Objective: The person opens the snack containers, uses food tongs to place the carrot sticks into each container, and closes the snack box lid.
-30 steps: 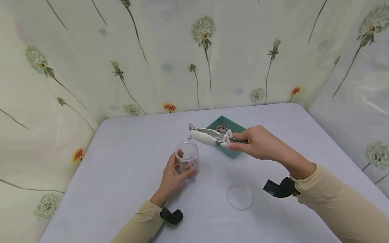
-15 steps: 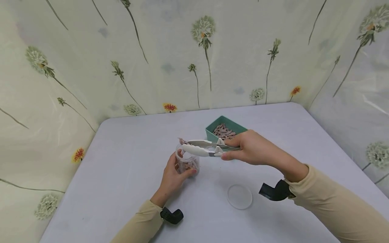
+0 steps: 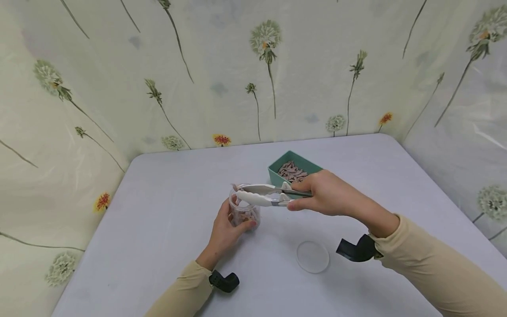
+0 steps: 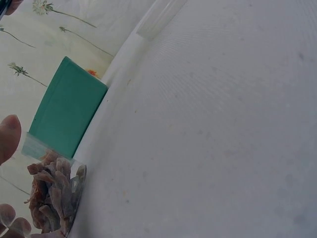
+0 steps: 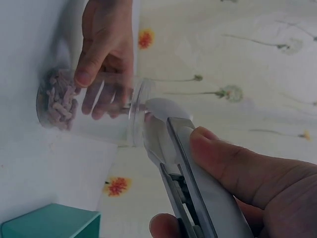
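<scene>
A clear plastic jar (image 3: 240,216) stands on the table, its lower part filled with brownish-pink dried pieces (image 5: 61,101). My left hand (image 3: 224,230) grips the jar's side, thumb in front and fingers behind. With my right hand (image 3: 330,193) I hold metal tongs (image 3: 257,196) with white scalloped tips, thumb on one arm and fingers on the other. The tong tips are right at the jar's open mouth, with a dried piece (image 3: 234,187) at their ends, partly hidden by them. In the right wrist view the tips overlap the jar's rim (image 5: 141,111).
Behind the tongs, a green rectangular box (image 3: 275,178) holds more dried pieces (image 3: 292,171). A round clear lid (image 3: 312,257) lies on the white table (image 3: 166,211) to the right of the jar. Flower-patterned cloth (image 3: 222,53) hangs behind and at both sides.
The tongs have moved left and down from above the jar to its mouth, and the piece at their tips has sunk lower. More of the green box shows. My left hand and the jar stay put.
</scene>
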The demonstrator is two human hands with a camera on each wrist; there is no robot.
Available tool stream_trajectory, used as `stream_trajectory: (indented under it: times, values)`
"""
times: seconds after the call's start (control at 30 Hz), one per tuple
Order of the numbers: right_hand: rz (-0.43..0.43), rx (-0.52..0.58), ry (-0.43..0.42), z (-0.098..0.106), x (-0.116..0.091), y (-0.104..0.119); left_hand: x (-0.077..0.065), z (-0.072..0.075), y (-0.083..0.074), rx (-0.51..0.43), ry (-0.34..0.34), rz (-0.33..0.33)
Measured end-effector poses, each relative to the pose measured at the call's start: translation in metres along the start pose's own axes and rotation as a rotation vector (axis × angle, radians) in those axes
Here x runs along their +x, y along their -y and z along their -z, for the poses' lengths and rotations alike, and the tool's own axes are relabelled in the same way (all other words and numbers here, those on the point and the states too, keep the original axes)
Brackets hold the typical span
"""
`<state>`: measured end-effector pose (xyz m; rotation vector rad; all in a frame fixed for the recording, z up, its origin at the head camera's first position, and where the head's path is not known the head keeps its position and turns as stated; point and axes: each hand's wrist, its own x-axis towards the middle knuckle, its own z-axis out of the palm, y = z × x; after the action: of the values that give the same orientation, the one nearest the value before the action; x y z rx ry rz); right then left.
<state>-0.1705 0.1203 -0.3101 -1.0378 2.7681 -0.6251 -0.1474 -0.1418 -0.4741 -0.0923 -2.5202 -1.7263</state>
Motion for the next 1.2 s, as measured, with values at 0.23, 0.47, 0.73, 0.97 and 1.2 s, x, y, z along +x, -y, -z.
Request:
stream_trajectory:
  times: [0.23,0.47,0.73,0.97,1.2]
  values:
    - [-0.04,0.027,-0.005,0.002,-0.002,-0.003,0.0,-0.001,0.001,0.012,-0.003,0.01]
    - [-0.165,0.013,-0.054,0.014,-0.002,-0.029,0.0,0.0,0.003,0.023,-0.019,-0.007]
    - [-0.374,-0.084,-0.013,0.017,0.011,-0.073,-0.002,0.002,0.005,0.024,-0.035,-0.011]
    - [-0.464,-0.194,0.161,0.021,0.028,-0.078,-0.001,0.0,0.002,0.02,-0.026,-0.004]
    - [-0.537,-0.155,0.284,0.03,0.04,-0.086,0.0,-0.002,0.002,0.014,-0.022,-0.03]
